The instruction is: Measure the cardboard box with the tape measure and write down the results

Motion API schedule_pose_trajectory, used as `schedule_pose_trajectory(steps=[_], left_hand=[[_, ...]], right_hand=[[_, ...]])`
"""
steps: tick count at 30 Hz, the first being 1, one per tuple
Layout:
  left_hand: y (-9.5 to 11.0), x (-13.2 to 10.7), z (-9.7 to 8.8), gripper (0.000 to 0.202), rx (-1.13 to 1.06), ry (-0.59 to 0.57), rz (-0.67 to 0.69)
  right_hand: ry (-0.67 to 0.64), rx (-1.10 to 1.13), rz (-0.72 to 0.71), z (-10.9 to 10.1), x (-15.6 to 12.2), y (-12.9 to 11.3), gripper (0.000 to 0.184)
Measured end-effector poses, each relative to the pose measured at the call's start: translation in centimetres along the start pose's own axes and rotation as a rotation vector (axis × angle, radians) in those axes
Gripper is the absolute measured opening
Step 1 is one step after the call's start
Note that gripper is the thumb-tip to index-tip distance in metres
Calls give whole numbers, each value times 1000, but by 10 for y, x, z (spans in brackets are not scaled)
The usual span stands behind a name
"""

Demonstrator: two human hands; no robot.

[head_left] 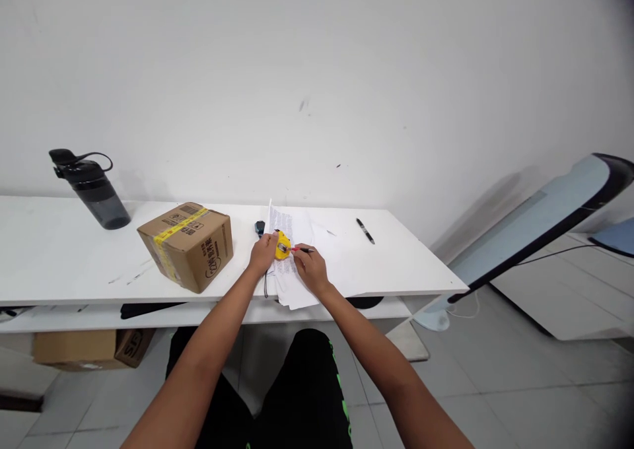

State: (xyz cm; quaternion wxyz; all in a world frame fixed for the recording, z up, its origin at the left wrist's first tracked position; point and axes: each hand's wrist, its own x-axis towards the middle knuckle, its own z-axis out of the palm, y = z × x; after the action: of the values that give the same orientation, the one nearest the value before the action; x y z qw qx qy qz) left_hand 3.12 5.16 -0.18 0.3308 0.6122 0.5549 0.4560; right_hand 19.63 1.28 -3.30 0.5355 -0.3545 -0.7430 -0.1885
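Observation:
My left hand [262,253] is closed around a small yellow tape measure [282,245], held over a stack of printed papers [292,284] on the white table [59,257]. My right hand [310,269] is closed on a red pen [302,249], whose tip points at the tape measure. A small dark object [260,227] lies just behind my left hand.
A taped cardboard box [187,244] sits left of my hands. A dark water bottle [92,188] stands at the far left by the wall. A black pen [365,230] lies to the right. Another box [94,347] sits under the table. A light-blue panel [535,224] leans at the right.

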Motion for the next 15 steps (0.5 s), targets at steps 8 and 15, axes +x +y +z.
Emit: schedule_pose_trajectory(steps=[8,15], left_hand=[[-2,-1,0,47,71,1,27],[-4,1,0,47,20,-5,34]], right_hand=[[-10,84,-58,4,-7,4,20],[-82,101,-52,5,-11,3,21]])
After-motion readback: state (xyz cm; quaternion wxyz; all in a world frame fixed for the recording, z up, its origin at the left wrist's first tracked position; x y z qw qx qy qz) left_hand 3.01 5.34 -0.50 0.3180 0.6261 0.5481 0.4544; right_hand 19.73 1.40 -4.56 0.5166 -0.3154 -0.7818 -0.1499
